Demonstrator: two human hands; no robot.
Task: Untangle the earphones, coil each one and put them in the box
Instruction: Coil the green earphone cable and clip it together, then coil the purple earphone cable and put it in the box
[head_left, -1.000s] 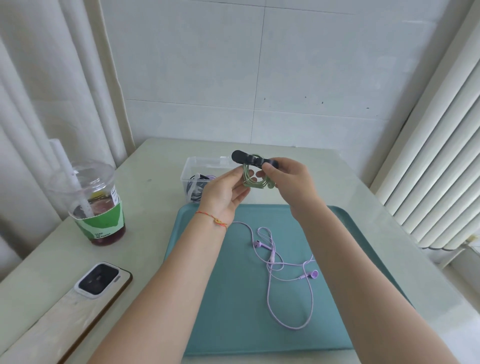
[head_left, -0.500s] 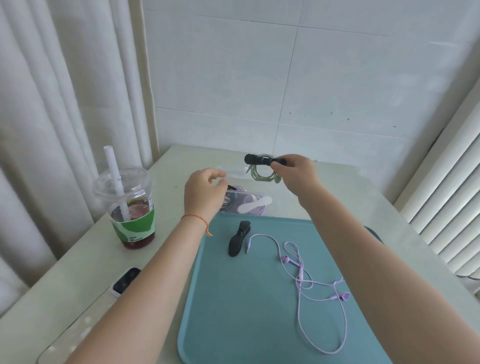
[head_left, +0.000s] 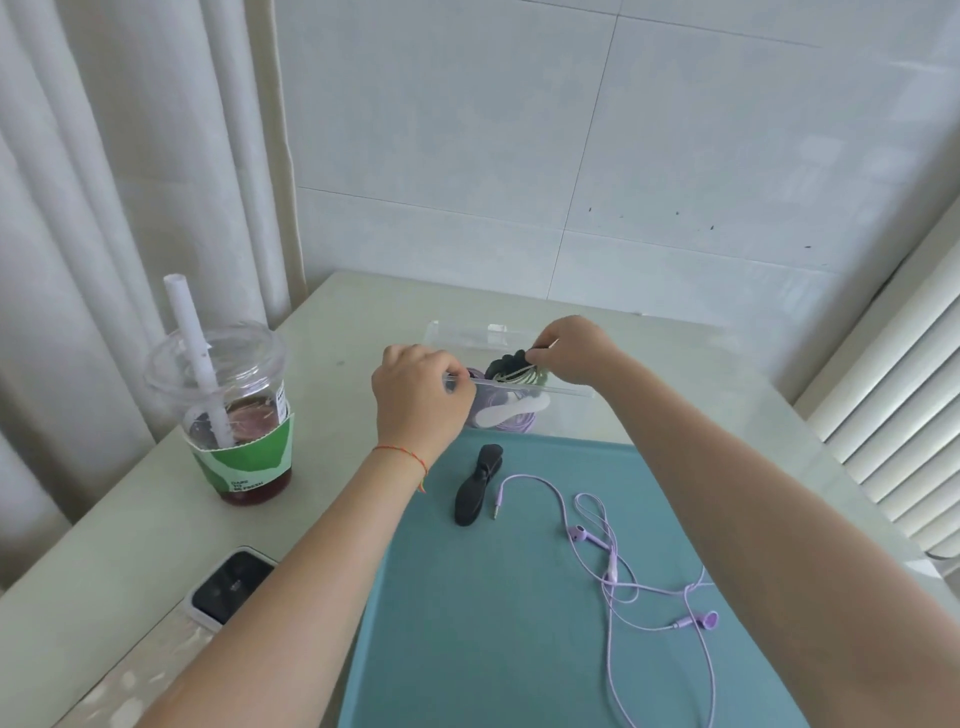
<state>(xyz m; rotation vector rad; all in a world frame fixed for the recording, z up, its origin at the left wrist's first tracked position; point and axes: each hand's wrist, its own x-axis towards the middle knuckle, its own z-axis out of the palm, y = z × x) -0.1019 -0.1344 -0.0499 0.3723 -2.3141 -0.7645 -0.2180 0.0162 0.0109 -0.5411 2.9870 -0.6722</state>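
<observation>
Pinching a black-clipped green coiled earphone (head_left: 511, 370), the right hand (head_left: 574, 349) is held over the clear plastic box (head_left: 566, 410), gripped by the left hand (head_left: 420, 391); thin purple earphones (head_left: 613, 566) lie loose on the smooth teal tray (head_left: 467, 623).

table (head_left: 363, 332) | on it: tray (head_left: 493, 649), box (head_left: 566, 410), cup (head_left: 234, 415), phone (head_left: 228, 584)

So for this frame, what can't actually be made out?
Head view only:
- Left hand at the clear box rim: palm side hidden, so its grip is unclear.
- Green coiled earphones: partly behind the right hand; whether released cannot be told.
- Box contents: blurred through the wall.
- Purple earphones: cable cut off at the bottom edge.
- Phone: partly behind the left forearm.
</observation>
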